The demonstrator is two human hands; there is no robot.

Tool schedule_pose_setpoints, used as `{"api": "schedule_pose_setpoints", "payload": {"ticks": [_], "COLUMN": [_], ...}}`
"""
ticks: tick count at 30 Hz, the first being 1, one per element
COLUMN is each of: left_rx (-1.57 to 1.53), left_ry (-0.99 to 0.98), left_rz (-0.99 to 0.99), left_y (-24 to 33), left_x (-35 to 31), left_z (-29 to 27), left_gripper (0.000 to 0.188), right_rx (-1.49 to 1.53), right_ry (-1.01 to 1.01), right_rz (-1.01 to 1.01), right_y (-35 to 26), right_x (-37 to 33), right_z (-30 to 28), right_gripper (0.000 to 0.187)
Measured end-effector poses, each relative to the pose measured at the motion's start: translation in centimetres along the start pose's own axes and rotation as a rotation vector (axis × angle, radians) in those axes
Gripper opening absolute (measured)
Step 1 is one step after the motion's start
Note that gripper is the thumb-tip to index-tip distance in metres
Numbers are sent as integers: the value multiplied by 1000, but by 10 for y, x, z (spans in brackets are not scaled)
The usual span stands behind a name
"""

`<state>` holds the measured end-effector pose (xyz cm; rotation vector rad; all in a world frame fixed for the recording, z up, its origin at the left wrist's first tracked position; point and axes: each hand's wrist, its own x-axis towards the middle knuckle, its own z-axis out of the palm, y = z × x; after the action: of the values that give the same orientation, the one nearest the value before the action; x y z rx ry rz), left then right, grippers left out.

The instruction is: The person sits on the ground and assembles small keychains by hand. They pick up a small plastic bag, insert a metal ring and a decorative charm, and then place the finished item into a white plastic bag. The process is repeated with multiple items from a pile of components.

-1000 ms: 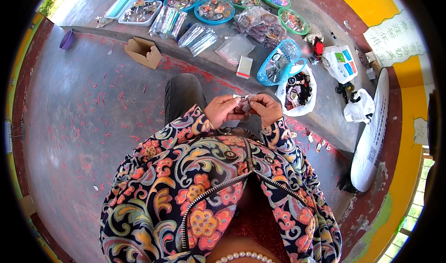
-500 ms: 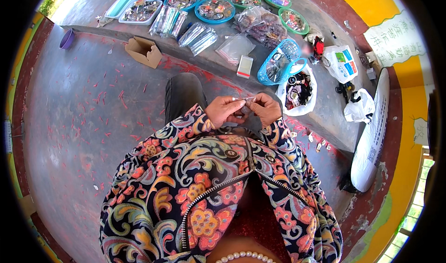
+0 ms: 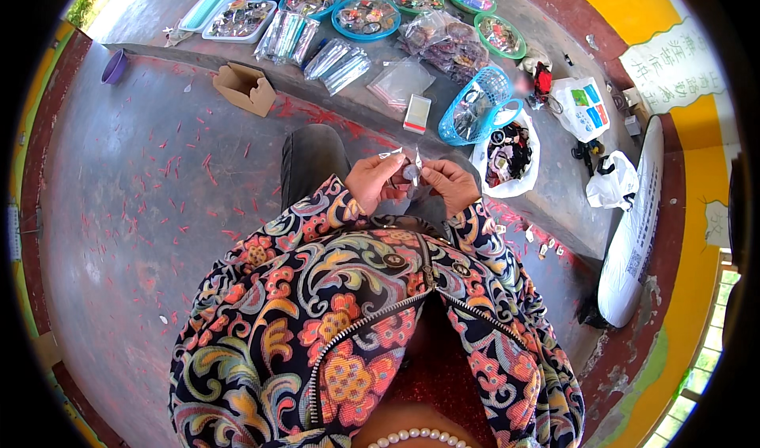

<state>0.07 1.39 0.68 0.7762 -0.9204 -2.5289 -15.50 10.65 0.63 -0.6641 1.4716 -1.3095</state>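
- Head view: the left hand (image 3: 375, 184) has its grip pinched narrow on a small clear plastic packet (image 3: 410, 174), with a roundish greyish thing showing at it.
- The right hand (image 3: 453, 187) has its grip pinched on the packet's other side; the packet is between the 2 hands, above the lap, near the front edge of the grey concrete ledge (image 3: 558, 183).
- Near that edge: 1 flat red-and-white rectangular box (image 3: 417, 114), 1 light-blue openwork plastic basket (image 3: 451, 129), 1 open white plastic bag (image 3: 516, 188) of dark items.
- On the floor beside the ledge: 1 open brown cardboard box (image 3: 249, 100).
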Motion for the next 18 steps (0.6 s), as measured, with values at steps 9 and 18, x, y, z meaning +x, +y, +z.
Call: {"api": "schedule_pose_setpoints", "payload": {"ticks": [9,18], "left_rx": [-54,-52], "left_ry": [-5,13], "left_rz": [-62,-84], "left_y": [0,-4], "left_x": [1,6], "left_z": [-1,0], "left_gripper": [26,15], "right_rx": [160,-118], "right_ry": [-14,12], "right_rz": [-23,-227], "right_y": [0,4], "right_x": [-4,-3], "right_z": [3,5], "right_gripper": [10,11]}}
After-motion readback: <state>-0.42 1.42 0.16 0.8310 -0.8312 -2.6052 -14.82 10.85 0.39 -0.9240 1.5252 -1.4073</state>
